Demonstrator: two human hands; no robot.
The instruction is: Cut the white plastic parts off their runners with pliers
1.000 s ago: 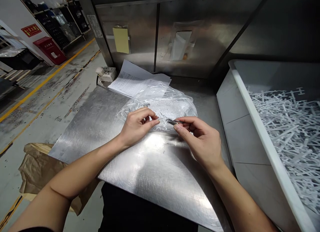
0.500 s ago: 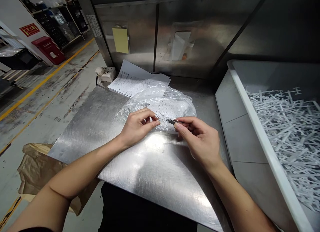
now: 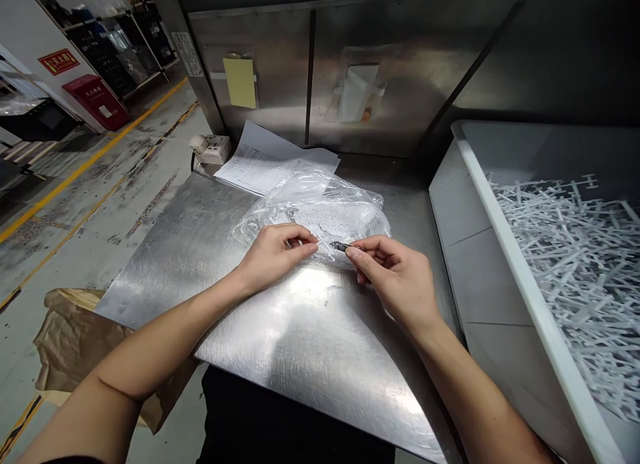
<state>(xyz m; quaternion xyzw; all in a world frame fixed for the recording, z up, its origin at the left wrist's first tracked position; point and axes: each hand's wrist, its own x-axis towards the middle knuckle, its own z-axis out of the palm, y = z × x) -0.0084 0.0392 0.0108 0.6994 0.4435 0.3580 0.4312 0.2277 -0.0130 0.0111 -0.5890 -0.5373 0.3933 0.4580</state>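
A person's two bare hands meet at the near edge of a clear plastic bag (image 3: 320, 207) lying on a scratched stainless-steel tabletop (image 3: 280, 331), seen from a head-worn camera looking down. The left hand (image 3: 273, 254) has its fingers curled nearly shut, thumb and forefinger pinched on what looks like a small pale piece at the bag's edge, though it is too small to make out; the grip seems to steady the piece against the tool facing it. The right hand (image 3: 395, 277) has its fingers closed around a slim dark metal tool (image 3: 341, 247), probably tweezers or a fine cutter, with only the tip showing beyond the fingertips and pointing left toward the other hand's pinch. Both wrists sit low over the tabletop, a posture that suits close work on a small part. The bag, speckled with tiny dark bits inside, rests just behind the hands, within easy reach. Behind it a sheaf of printed papers (image 3: 265, 164) lies partly under the bag, with a white power socket (image 3: 213, 147) at the tabletop's far left corner. A yellow note (image 3: 240, 82) is stuck on the steel back panel. To the right stands a white bin (image 3: 500, 231) heaped with white plastic sprue frames (image 3: 575, 264). Brown paper (image 3: 75, 337) lies crumpled on the floor at left.
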